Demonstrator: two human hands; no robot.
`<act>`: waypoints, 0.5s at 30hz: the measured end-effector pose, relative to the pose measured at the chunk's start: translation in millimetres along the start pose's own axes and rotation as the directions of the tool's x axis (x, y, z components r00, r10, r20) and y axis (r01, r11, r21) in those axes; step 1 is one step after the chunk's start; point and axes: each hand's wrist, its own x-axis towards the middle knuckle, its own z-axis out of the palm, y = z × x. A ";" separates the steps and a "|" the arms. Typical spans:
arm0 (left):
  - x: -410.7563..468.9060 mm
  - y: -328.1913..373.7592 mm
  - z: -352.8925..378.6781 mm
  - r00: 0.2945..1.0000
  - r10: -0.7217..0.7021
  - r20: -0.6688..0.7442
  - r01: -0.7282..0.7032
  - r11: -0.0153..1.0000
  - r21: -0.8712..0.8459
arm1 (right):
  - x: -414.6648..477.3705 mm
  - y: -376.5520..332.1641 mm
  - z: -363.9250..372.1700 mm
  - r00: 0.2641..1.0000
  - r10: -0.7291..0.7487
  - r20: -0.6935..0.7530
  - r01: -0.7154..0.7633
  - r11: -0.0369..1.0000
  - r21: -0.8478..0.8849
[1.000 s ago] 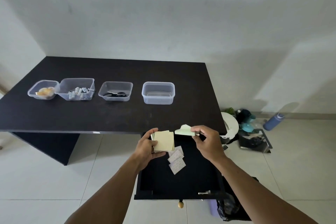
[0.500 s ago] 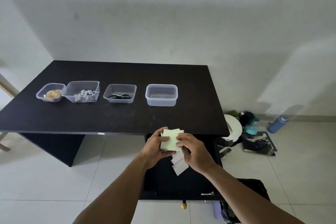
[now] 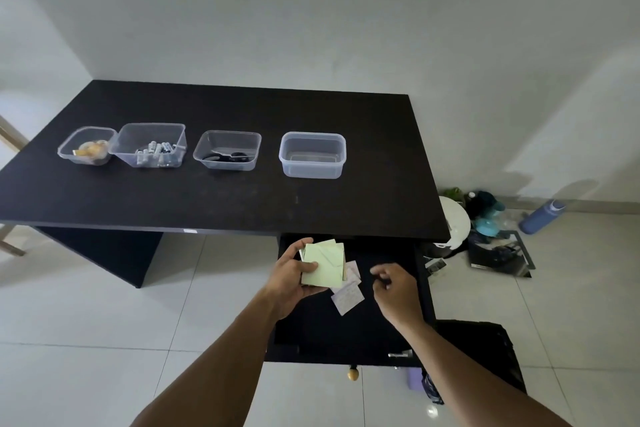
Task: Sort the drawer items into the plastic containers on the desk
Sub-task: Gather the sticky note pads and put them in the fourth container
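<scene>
My left hand (image 3: 289, 279) grips a stack of pale green paper notes (image 3: 323, 263) above the open black drawer (image 3: 346, 333). My right hand (image 3: 394, 288) hovers to the right of the stack with loosely curled fingers and holds nothing. A few white paper slips (image 3: 348, 296) lie in the drawer beneath the stack. Along the black desk (image 3: 242, 198) stand a clear container with yellowish items (image 3: 86, 146), one with batteries (image 3: 152, 146), one with black scissors (image 3: 227, 149) and an empty one (image 3: 312, 154) at the right.
The drawer sticks out from under the desk's right end, with a brass knob (image 3: 353, 374) at its front. On the tiled floor to the right lie a white round object (image 3: 453, 225), a blue bottle (image 3: 542, 217) and dark clutter (image 3: 498, 253). A wooden leg (image 3: 10, 135) stands far left.
My right hand laid the loose green note on the stack in my left hand, then let go and drew away to the right. The view shifted slightly.
</scene>
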 end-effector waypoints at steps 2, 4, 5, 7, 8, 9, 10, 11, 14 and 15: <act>7.3 -4.8 -3.9 1.000 -0.016 -0.016 0.016 1.000 -0.026 | 0.4 16.8 13.6 0.990 0.103 0.094 -0.097 0.993 -0.066; 15.7 -8.4 -7.0 0.999 -0.036 -0.026 0.035 0.998 -0.050 | 4.2 27.4 27.1 0.967 0.196 0.162 -0.176 0.976 -0.129; 19.9 -9.9 -8.6 0.999 -0.044 -0.031 0.043 0.997 -0.058 | 6.5 30.3 33.4 0.958 0.223 0.181 -0.197 0.968 -0.153; 27.2 -12.2 -10.7 0.998 -0.054 -0.040 0.050 0.996 -0.075 | 11.5 33.8 45.0 0.948 0.243 0.204 -0.206 0.960 -0.188; 30.8 -13.3 -11.5 0.998 -0.057 -0.040 0.053 0.995 -0.084 | 14.4 35.0 51.0 0.945 0.248 0.212 -0.206 0.957 -0.202; 34.7 -14.4 -12.1 0.997 -0.060 -0.039 0.056 0.994 -0.093 | 17.1 35.9 57.2 0.942 0.255 0.219 -0.209 0.954 -0.213; 37.8 -15.5 -12.6 0.997 -0.063 -0.038 0.060 0.993 -0.098 | 19.6 37.1 63.1 0.937 0.264 0.227 -0.214 0.951 -0.222; 40.0 -16.6 -13.0 0.997 -0.065 -0.038 0.061 0.993 -0.100 | 21.6 37.6 68.3 0.933 0.273 0.236 -0.219 0.948 -0.233; 49.5 -20.8 -15.4 0.997 -0.071 -0.042 0.066 0.993 -0.100 | 27.1 41.2 83.1 0.916 0.306 0.260 -0.223 0.926 -0.306; 52.2 -22.2 -16.6 0.996 -0.073 -0.043 0.068 0.992 -0.102 | 28.4 42.3 86.6 0.911 0.316 0.266 -0.220 0.916 -0.336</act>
